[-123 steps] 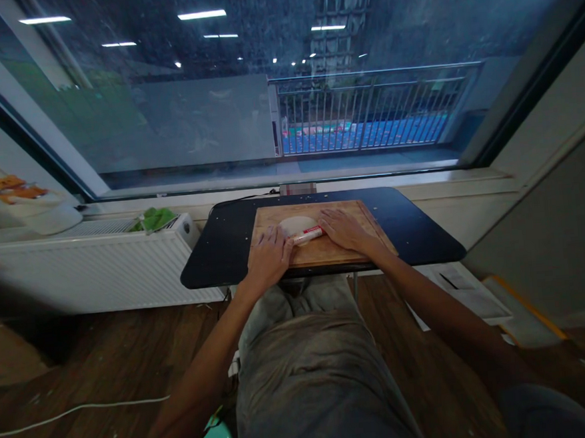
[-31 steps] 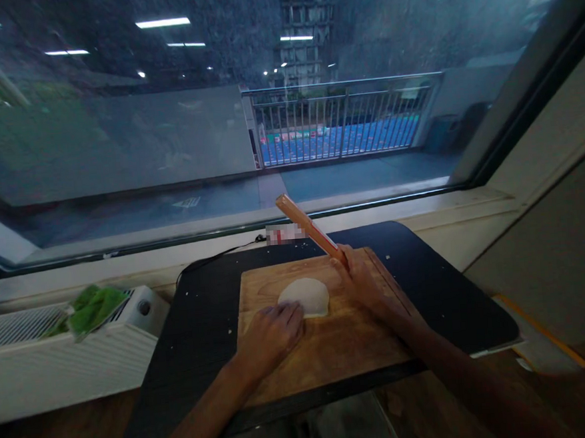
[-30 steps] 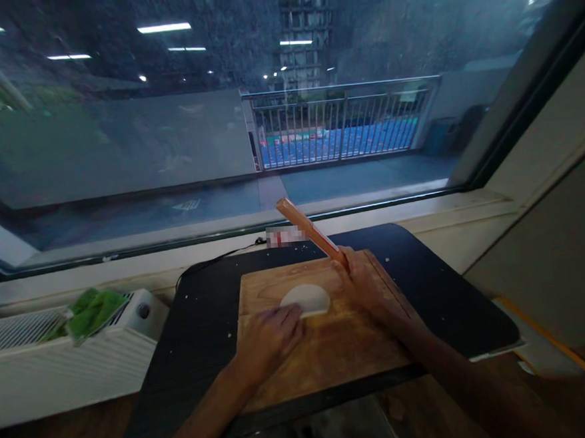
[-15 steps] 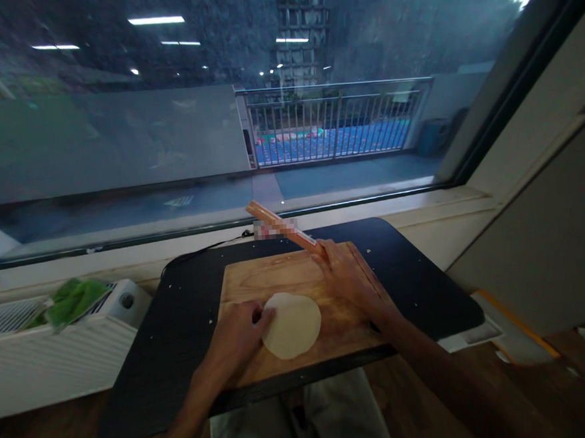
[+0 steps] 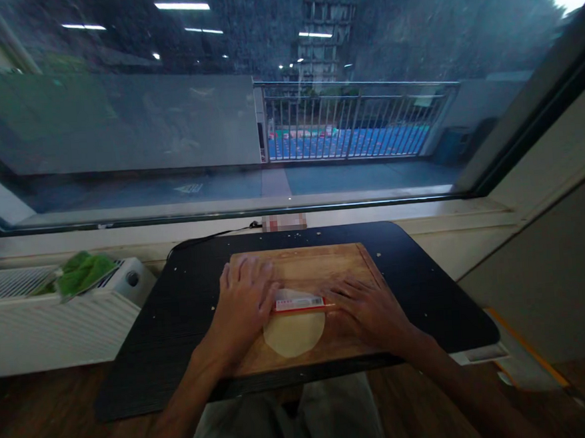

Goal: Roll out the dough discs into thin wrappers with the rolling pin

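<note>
A wooden rolling pin [image 5: 298, 304] with a printed label lies crosswise over the upper part of a thin, round dough sheet [image 5: 295, 335]. My left hand [image 5: 247, 292] rests on the pin's left end, fingers spread and pointing away from me. Over the right end, my right hand [image 5: 366, 304] lies with its fingers stretched out flat. Both palms hide the ends of the pin. Beneath the dough is a wooden cutting board [image 5: 315, 261], and the dough's far edge shows just beyond the pin.
The board sits on a black table [image 5: 428, 303] dotted with small crumbs. A window [image 5: 166, 134] rises behind it. To the left, a green cloth [image 5: 83, 273] lies on a white radiator [image 5: 70, 328]. A black cable [image 5: 213, 235] runs along the table's far edge.
The rolling pin has come down from its raised, tilted position in my right hand onto the dough, now crosswise. My left hand has left the dough's edge for the pin's left end.
</note>
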`<state>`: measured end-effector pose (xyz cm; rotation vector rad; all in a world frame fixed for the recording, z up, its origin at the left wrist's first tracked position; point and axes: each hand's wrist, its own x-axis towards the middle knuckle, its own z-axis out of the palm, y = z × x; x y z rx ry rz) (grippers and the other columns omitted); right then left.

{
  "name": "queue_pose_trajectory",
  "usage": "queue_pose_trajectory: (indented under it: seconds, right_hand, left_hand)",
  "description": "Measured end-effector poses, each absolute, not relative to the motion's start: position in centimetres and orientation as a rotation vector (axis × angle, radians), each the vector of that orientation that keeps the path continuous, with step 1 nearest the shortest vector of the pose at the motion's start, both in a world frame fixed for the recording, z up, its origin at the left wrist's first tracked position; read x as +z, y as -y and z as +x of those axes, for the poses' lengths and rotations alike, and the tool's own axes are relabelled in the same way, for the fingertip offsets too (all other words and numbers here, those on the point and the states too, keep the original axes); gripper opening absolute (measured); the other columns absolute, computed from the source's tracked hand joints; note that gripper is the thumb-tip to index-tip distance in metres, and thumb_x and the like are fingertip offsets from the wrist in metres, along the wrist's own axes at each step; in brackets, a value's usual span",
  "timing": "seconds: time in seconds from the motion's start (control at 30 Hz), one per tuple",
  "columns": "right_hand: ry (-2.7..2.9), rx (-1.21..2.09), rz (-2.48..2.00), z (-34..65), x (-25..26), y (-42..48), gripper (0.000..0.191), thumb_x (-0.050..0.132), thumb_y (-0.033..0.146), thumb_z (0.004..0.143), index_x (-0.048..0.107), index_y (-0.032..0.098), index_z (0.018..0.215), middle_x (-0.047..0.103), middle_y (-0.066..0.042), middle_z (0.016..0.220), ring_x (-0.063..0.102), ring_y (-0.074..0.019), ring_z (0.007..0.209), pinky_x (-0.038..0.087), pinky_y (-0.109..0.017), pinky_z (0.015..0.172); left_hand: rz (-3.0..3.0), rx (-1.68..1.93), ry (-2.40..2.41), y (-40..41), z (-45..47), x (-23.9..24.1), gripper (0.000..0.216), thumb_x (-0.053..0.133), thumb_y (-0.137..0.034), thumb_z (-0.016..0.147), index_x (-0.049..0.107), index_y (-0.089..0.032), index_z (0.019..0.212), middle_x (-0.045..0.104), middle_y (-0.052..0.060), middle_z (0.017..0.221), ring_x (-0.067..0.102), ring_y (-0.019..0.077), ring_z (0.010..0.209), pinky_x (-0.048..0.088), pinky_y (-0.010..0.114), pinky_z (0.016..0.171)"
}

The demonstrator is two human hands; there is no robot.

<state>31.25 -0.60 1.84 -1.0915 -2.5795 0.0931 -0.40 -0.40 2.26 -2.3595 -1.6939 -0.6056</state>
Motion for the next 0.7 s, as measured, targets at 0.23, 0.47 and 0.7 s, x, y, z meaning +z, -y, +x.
queue_pose_trajectory:
  seconds: [0.23,0.47,0.7]
  right_hand:
    - [2.489,0.120,-1.184,28.7,1.0,1.2,0.047,0.052,0.046,0.116,0.069,0.028,0.156,0.068,-0.012,0.161,0.061,-0.0368,0.150,0.047,-0.064,0.127]
    - [2.413,0.045,-1.267,28.3,-0.8,-4.9,0.053,0.040,0.042,0.118,0.062,0.024,0.163,0.060,-0.012,0.170,0.049,-0.0358,0.163,0.031,-0.068,0.138]
    - [2.469,0.045,-1.251,28.7,-1.0,-6.6,0.055,0.037,0.039,0.118,0.056,0.025,0.167,0.053,-0.010,0.175,0.039,-0.0344,0.169,0.029,-0.070,0.139]
  left_hand:
    - [-2.393,-0.384,1.674,1.1,0.1,0.3,0.050,0.045,-0.032,0.111,0.067,-0.021,0.155,0.063,0.018,0.163,0.048,0.0418,0.160,0.039,0.068,0.130]
    - [-2.359,-0.350,1.811,-2.9,0.6,1.3,0.061,0.043,-0.027,0.109,0.053,-0.019,0.168,0.058,0.021,0.167,0.042,0.0419,0.165,0.039,0.066,0.130]
    - [-2.446,-0.295,1.871,-4.5,0.6,1.9,0.066,0.033,-0.027,0.112,0.038,-0.012,0.176,0.046,0.023,0.178,0.029,0.0390,0.173,0.035,0.066,0.134]
